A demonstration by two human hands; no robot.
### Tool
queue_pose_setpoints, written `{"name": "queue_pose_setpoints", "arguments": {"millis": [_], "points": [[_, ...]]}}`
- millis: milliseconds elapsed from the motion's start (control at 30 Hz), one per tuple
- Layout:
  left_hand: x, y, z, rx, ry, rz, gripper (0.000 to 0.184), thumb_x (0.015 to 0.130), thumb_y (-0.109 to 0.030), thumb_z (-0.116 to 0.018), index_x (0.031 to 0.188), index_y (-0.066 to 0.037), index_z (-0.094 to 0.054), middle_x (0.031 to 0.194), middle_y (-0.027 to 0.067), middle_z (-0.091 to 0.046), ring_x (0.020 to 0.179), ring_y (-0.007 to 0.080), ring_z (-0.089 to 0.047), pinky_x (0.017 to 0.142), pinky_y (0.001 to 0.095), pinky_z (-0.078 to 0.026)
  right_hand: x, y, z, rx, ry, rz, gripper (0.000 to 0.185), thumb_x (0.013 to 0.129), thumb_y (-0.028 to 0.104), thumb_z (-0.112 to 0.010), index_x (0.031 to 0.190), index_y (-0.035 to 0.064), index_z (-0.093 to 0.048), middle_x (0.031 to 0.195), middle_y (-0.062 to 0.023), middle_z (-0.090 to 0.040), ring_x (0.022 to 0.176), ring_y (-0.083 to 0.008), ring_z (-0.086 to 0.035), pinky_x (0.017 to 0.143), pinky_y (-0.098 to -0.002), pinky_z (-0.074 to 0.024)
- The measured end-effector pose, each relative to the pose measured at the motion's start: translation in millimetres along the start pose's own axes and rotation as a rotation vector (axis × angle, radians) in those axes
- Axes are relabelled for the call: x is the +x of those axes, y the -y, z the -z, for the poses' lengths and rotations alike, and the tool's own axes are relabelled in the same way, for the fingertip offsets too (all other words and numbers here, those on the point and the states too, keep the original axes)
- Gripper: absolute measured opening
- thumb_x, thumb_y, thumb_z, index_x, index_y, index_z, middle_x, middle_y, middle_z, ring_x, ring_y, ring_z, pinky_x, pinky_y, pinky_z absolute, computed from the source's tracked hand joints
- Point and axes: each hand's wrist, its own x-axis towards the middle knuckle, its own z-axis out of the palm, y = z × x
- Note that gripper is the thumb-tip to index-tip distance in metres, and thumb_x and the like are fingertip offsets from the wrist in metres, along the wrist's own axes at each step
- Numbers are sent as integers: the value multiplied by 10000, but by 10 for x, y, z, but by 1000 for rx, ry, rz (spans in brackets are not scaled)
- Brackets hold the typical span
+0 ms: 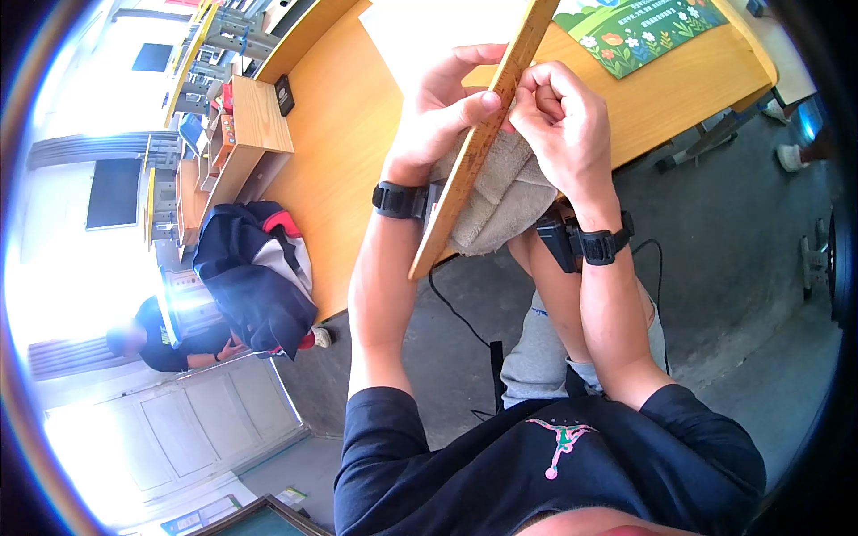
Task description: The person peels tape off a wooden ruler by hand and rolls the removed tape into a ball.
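A long wooden ruler [483, 134] slants across the front of the table, its lower end toward my body. My left hand [433, 112] grips it with the thumb on the near face and the fingers behind. On its other side, my right hand [567, 125] is closed in a pinch close to the ruler's edge. A beige plush cloth [505, 196] hangs below and behind the ruler, its upper end reaching the right fingertips. Those fingers hide the exact grip. Both wrists wear black straps with small devices.
A white sheet [416, 36] and a green flowered booklet [635, 36] lie on the wooden table [326, 116]. A wooden desk organizer [255, 121] stands at the left, with a dark jacket [255, 268] beside it. Another person [170, 335] is at the far left. A cable hangs below the table.
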Motion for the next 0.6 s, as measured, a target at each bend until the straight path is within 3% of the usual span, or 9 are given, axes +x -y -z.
{"name": "queue_pose_setpoints", "arguments": {"millis": [133, 200, 300, 433, 533, 600], "points": [[22, 61, 58, 9, 14, -38, 556, 846, -173, -756, 1320, 29, -546, 1323, 153, -583, 1087, 219, -641, 910, 358, -555, 4, 45, -10, 35, -1, 4, 76, 873, -7, -664, 868, -14, -589, 578, 29, -440, 546, -29, -480, 506, -231, -436], [10, 36, 37, -85, 19, 10, 536, 856, -162, -748, 1312, 35, -547, 1304, 156, -591, 980, 208, -669, 816, 343, -582, 11, -24, -10, 2, -13, -3, 80, 882, 11, -666, 872, -13, -590, 582, 35, -433, 547, -30, -449, 499, -231, -408], [45, 73, 39, -116, 2, -13, 456, 870, -110, -733, 1259, 56, -564, 1282, 162, -576, 978, 210, -646, 740, 336, -600, 7, -67, -37, -7, -77, -48, 101, 897, 48, -673, 880, -10, -592, 589, 48, -410, 549, -34, -393, 491, -233, -354], [22, 11, 35, -46, -18, -3, 449, 874, -121, -737, 1257, 44, -571, 1289, 155, -577, 978, 207, -645, 746, 336, -598, 38, -89, -63, 105, -249, -81, 137, 899, 96, -707, 914, -3, -615, 598, 61, -377, 549, -36, -361, 488, -237, -319], [16, 29, 36, -82, -13, 16, 459, 878, -142, -747, 1264, 33, -571, 1308, 146, -571, 984, 206, -644, 775, 337, -600, 25, -10, -33, 0, -146, -79, 169, 889, 113, -733, 957, -7, -635, 595, 58, -366, 546, -38, -367, 491, -235, -328], [12, 66, 33, -33, -23, 16, 568, 886, -244, -745, 1338, 20, -525, 1254, 148, -611, 855, 196, -657, 747, 318, -563, 25, -31, -37, -29, -129, -58, 178, 880, 107, -745, 978, -7, -650, 586, 46, -389, 538, -43, -379, 489, -238, -338]]}}
